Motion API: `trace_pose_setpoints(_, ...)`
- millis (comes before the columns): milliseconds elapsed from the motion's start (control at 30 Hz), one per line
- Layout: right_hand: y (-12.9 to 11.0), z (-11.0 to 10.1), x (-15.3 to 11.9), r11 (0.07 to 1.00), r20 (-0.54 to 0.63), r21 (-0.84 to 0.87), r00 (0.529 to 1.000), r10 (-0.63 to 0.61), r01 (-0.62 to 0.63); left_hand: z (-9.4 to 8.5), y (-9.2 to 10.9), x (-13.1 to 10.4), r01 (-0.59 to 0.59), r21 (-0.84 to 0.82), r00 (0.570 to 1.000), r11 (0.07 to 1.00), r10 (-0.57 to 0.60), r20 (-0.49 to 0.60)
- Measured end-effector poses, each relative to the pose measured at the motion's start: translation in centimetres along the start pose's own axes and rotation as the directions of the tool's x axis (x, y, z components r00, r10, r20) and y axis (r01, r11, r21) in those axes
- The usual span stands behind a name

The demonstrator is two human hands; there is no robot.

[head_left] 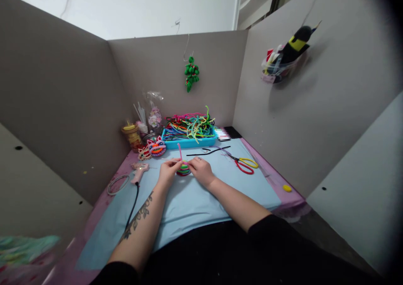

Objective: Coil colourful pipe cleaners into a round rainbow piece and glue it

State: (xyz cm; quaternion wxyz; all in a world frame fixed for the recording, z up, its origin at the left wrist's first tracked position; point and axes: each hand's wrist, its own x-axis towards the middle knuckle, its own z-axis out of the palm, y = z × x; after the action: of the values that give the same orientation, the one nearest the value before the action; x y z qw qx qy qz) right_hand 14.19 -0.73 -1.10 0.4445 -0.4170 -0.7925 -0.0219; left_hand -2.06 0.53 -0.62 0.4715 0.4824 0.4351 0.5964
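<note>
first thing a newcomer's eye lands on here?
Probably the blue tray heaped with bright pipe cleaners at the back of the mat. Then both hands, left hand and right hand, pinching a small multicoloured coil at centre, with red-and-yellow scissors lying to the right.

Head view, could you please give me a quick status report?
Both hands, left and right, pinch the coiled pipe-cleaner piece. Pink stem upright. Scissors lie apart, right.

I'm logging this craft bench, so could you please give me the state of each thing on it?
Left hand: pinching the coiled piece.
Right hand: gripping the coiled piece.
Coiled piece: on the blue mat, pink end sticking up.
Scissors: lying flat, untouched.
Blue tray: heaped with pipe cleaners.
Glue gun: lying down, cord attached.
Green ornament: hanging on the back wall.
</note>
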Motion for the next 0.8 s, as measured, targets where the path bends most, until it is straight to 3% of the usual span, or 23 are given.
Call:
trace_pose_setpoints(133,-0.5,-0.1,0.0,0.97,0.035,-0.217,0.994,-0.104,0.109,0.3,0.1,0.0,0.05,-0.061,0.997,0.997,-0.054,-0.056)
trace_pose_setpoints(233,-0.5,0.1,0.0,0.969,0.039,-0.224,0.994,-0.101,0.108,0.4,0.3,-0.1,0.082,-0.092,0.993,0.992,-0.09,-0.083)
trace_pose_setpoints(333,-0.1,0.3,-0.1,0.99,0.031,-0.131,0.998,-0.05,0.054,0.6,0.4,-0.2,0.046,-0.052,0.997,0.998,-0.049,-0.056)
trace_pose_setpoints(467,0.5,0.3,-0.3,1.0,0.045,-0.002,0.999,0.004,-0.003,0.3,0.3,-0.2,-0.118,0.109,0.993,0.987,0.118,0.002)
trace_pose_setpoints(633,0.8,0.4,-0.2,0.982,0.054,0.172,0.996,0.068,-0.076,-0.8,0.4,0.1,-0.246,0.37,0.967,0.896,0.254,0.03)
trace_pose_setpoints(800,0.6,0.4,0.1,0.936,0.066,0.332,0.993,0.099,-0.116,-1.4,0.5,0.2,-0.402,0.473,0.915,0.784,0.366,0.17)
